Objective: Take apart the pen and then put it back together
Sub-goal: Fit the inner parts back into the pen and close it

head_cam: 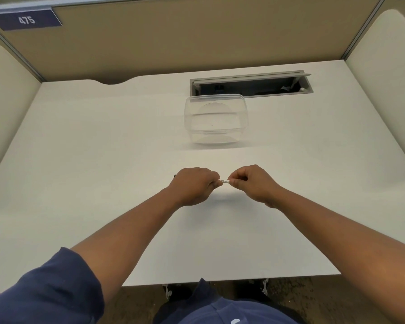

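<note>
A white pen with small dark print lies level between my two hands, a little above the white desk. Only a short stretch of its barrel shows. My left hand is closed around the pen's left part, and a dark tip pokes out past its knuckles on the left. My right hand pinches the pen's right end with thumb and fingertips. The rest of the pen is hidden inside both fists.
An empty clear plastic container stands on the desk beyond my hands. Behind it an open grey cable hatch is set into the desk. Beige partition walls enclose the desk on three sides.
</note>
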The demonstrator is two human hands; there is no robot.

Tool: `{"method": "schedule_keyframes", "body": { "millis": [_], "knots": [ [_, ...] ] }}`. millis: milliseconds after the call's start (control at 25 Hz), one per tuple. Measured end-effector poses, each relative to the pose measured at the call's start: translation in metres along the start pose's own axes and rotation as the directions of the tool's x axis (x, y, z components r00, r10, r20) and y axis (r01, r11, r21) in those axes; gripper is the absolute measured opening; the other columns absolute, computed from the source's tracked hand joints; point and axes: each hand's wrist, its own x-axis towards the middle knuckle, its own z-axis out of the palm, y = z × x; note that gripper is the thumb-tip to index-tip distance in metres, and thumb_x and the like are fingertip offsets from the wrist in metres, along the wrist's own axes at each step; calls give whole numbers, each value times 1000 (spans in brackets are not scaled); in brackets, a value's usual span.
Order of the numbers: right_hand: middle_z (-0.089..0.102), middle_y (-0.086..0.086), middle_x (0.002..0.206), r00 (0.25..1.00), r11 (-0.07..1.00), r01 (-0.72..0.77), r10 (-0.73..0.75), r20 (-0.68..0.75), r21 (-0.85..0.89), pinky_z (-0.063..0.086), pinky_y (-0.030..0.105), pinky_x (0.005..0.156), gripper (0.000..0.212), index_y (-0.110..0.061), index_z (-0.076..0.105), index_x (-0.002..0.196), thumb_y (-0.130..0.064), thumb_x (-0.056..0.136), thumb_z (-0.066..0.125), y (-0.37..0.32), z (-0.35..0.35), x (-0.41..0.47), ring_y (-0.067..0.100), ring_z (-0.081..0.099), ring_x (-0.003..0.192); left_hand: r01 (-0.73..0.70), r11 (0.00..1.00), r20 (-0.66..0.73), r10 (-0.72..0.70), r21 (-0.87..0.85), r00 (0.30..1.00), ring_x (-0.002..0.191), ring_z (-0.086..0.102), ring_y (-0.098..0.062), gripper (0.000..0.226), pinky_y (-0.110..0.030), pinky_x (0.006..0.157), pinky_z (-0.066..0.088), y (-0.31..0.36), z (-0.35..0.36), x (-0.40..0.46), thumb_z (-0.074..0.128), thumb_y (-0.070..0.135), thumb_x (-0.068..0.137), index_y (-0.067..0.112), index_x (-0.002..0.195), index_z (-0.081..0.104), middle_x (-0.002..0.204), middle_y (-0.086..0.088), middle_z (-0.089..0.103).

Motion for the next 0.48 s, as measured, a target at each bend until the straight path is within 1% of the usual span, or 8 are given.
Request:
{"method": "schedule_keyframes", "body": {
  "millis": [40,80,160,200,280,360,480],
  "knots": [
    [61,-6,73,999,998,23,-24,-23,-53,40,24,59,12,-19,75,89,-21,96,65,0,-1,0,12,49,65,0,1000,11,0,-31,1000,77,56,-22,29,-35,59,43,-1,0,1,38,44,104,26,95,59,81,6,61],
    [61,-6,73,998,996,36,-41,-53,-87,40,24,58,12,-18,75,90,-20,96,65,1,-2,1,11,50,65,13,998,9,-13,-66,1000,83,59,-22,25,-36,66,47,-4,0,1,41,42,103,27,104,61,88,6,65],
    [60,-7,74,993,995,28,-38,-115,-91,39,23,57,11,-18,75,91,-19,96,65,5,-5,3,10,50,65,77,984,-10,-80,-163,997,97,61,-19,25,-37,81,49,-12,0,0,50,37,101,27,122,61,107,6,67],
    [60,-7,74,989,997,17,-28,-142,-80,39,22,56,11,-18,74,91,-18,96,65,9,-7,5,10,50,65,120,965,-23,-129,-233,991,101,61,-17,25,-36,85,49,-18,0,-2,53,34,101,27,124,61,111,6,66],
    [60,-7,75,983,998,3,-14,-184,-62,39,23,57,10,-18,74,91,-18,96,65,16,-11,7,10,50,65,183,911,-43,-214,-371,976,99,60,-17,20,-37,87,49,-29,0,-6,57,24,99,24,118,64,107,5,65],
    [62,-6,77,976,998,5,-17,-219,-55,40,24,57,10,-18,74,92,-16,96,64,23,-13,10,11,51,67,209,866,-50,-260,-455,964,97,59,-16,19,-36,89,49,-38,3,-9,58,16,98,21,115,67,104,5,66],
    [61,-9,77,969,995,32,-53,-243,-90,41,22,60,10,-19,73,93,-13,95,65,29,-12,16,7,52,69,228,808,-54,-305,-544,951,99,60,-13,22,-28,89,46,-40,10,-11,60,12,97,18,116,69,108,5,69]
  ]
}}
